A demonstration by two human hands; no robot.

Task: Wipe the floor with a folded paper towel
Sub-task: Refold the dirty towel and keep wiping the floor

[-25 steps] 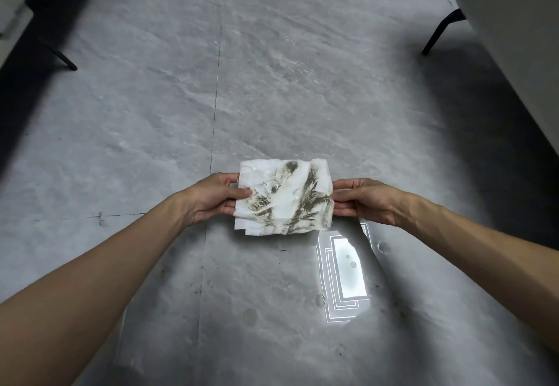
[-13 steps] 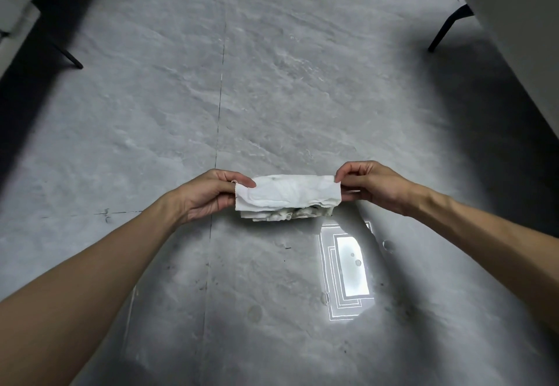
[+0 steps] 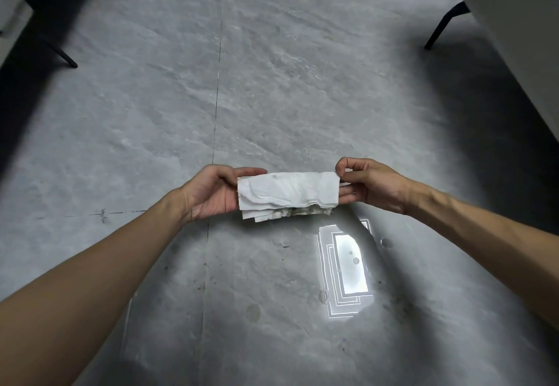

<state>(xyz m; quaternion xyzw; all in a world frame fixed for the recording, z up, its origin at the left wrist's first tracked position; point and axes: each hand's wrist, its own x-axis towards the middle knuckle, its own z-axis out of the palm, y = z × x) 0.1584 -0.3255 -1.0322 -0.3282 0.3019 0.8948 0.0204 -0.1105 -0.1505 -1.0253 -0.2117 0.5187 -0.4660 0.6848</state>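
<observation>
Left hand point(image 3: 208, 195): palm turned up, thumb laid over the left end of the folded paper towel point(image 3: 287, 193), fingers hidden beneath it, so the towel is gripped at that end. Right hand point(image 3: 369, 186): thumb and forefinger pinch the towel's far right corner, with the remaining fingers held straight under its right edge. The towel is stretched level between the two hands as a wide, short band of several layers, held in the air above the floor point(image 3: 272, 83) and not resting on it. Its upper face is white and creased. Dark, greenish soiling shows along the near edge, where the lower layers stick out unevenly. The floor is grey, stone-patterned tile. One tile joint point(image 3: 216, 98) runs away from the viewer and passes under the left wrist. A bright rectangular light reflection point(image 3: 348, 267) lies on the floor just below and to the right of the towel, with small round marks and dark specks around it. A dark furniture leg point(image 3: 444, 24) stands at the upper right under a pale body. Another dark leg point(image 3: 65, 59) stands at the upper left.
</observation>
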